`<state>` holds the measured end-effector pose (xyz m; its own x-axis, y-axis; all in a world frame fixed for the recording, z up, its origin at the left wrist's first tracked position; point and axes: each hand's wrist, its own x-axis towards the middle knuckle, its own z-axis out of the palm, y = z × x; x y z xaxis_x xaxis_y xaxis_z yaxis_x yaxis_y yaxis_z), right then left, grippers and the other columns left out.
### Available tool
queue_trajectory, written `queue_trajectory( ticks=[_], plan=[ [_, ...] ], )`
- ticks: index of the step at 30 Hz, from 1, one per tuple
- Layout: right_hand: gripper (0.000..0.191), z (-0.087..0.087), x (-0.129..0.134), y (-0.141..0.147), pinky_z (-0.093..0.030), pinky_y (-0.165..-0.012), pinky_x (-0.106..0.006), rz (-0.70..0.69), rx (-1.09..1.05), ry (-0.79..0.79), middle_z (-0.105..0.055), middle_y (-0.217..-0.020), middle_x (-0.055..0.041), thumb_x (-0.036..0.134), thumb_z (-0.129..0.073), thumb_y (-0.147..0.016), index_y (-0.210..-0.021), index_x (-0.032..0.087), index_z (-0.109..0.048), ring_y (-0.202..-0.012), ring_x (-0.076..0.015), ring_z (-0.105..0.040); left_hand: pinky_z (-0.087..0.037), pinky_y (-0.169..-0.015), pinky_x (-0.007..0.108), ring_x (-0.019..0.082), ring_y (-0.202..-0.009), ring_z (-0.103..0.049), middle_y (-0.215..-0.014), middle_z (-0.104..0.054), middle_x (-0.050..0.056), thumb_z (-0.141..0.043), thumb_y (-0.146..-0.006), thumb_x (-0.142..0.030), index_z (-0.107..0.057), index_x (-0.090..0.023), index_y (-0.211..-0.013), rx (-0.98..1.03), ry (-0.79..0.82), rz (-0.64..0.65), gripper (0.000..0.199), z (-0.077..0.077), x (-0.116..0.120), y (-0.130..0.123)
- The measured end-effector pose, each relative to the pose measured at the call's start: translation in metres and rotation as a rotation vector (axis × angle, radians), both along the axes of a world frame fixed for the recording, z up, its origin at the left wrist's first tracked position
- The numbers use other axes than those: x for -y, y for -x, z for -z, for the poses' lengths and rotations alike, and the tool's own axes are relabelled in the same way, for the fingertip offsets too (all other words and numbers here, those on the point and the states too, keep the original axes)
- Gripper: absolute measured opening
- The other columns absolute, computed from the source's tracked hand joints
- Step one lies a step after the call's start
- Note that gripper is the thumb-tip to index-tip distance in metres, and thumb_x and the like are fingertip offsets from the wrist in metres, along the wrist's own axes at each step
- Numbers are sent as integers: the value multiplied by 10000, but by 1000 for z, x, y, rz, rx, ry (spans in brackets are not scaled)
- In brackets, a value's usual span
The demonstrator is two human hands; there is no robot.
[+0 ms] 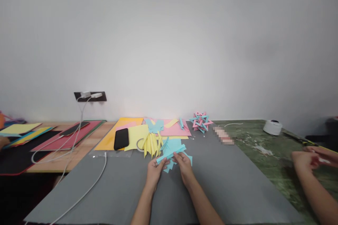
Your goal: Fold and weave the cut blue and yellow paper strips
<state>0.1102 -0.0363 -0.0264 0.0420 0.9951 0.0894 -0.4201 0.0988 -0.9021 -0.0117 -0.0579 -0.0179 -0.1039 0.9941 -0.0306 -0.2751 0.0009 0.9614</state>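
A narrow folded blue paper strip [171,153] is held between my two hands, tilted up to the right. My left hand [156,169] pinches its left end, and my right hand [183,164] has its fingers closed on the right part. Beneath and behind the strip lie more blue papers [174,143]. Folded yellow paper pieces [151,145] are heaped just left of them. Behind, pink sheets [171,127] carry small blue and yellow pieces. A pink and blue star-shaped paper model [201,122] stands at the back right of the grey mat [118,186].
Left of the papers are a black phone [121,139] and a white cable [99,179]. Folders [63,137] lie on the wooden table at far left. Another person's hands [307,161] are at the right, over a green surface with a white roll [273,127].
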Motion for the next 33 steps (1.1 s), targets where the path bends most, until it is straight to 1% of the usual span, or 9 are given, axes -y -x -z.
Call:
queue_trajectory(
  ticks=[6, 10, 16, 18, 22, 25, 27, 30, 33],
  plan=[
    [298, -1, 2, 0, -417, -603, -251, 23, -26, 29, -632, -685, -33, 424, -620, -550, -661, 151, -580, -693, -181, -579, -475, -568, 272, 226, -697, -619, -676, -673, 89, -638, -545, -353, -588, -106, -863, -7, 12, 2, 406, -5, 2, -1],
    [287, -1, 2, 0, -416, -607, -253, 19, -15, 10, -633, -668, -24, 420, -620, -552, -652, 156, -572, -679, -176, -582, -478, -557, 263, 219, -684, -622, -709, -671, 79, -620, -559, -378, -558, -128, -936, 1, 6, 4, 456, -9, 3, -1],
    [285, 0, 1, 1, -421, -592, -248, 43, 1, 10, -608, -587, -9, 423, -623, -543, -595, 155, -541, -640, -168, -575, -479, -549, 251, 218, -666, -622, -724, -666, 85, -691, -496, -276, -538, -117, -957, -1, -94, -8, 511, -2, 4, -2],
    [275, -1, 2, 1, -418, -593, -245, 28, 0, -5, -606, -585, -6, 416, -619, -554, -604, 156, -546, -625, -158, -571, -481, -554, 255, 221, -672, -621, -708, -665, 87, -694, -491, -261, -548, -110, -942, 1, -117, -16, 498, 0, 3, -2],
    [253, -5, 5, 1, -409, -600, -246, -10, -6, -21, -610, -607, -11, 396, -620, -564, -614, 157, -552, -631, -153, -565, -485, -602, 269, 216, -684, -620, -745, -660, 88, -692, -488, -258, -599, -109, -836, 22, -131, -50, 390, 2, 0, -1],
    [271, -7, 6, 1, -403, -604, -248, -99, 3, -38, -618, -654, -26, 361, -651, -537, -691, 154, -567, -651, -159, -557, -484, -622, 265, 203, -700, -616, -761, -658, 81, -687, -490, -266, -620, -120, -814, 28, -119, -64, 361, 2, 0, 0],
    [263, -7, 6, 1, -394, -587, -239, -136, 12, -39, -612, -632, -18, 344, -663, -525, -678, 153, -567, -611, -144, -542, -484, -627, 259, 194, -699, -614, -733, -661, 71, -690, -478, -272, -631, -125, -803, 16, -111, -74, 362, 1, 0, 0],
    [219, -5, 6, 0, -365, -542, -209, -94, 24, -27, -571, -541, 18, 339, -651, -544, -575, 157, -534, -531, -104, -498, -486, -617, 258, 191, -677, -615, -681, -661, 63, -699, -456, -275, -639, -119, -795, 0, -95, -73, 379, -1, 1, 0],
    [222, -2, 5, -1, -342, -527, -197, -72, 39, -27, -538, -508, 33, 342, -637, -561, -555, 160, -511, -517, -93, -474, -486, -622, 262, 198, -683, -618, -669, -667, 65, -700, -457, -268, -639, -118, -792, 16, -55, -59, 372, -1, 2, -1]
  ],
)
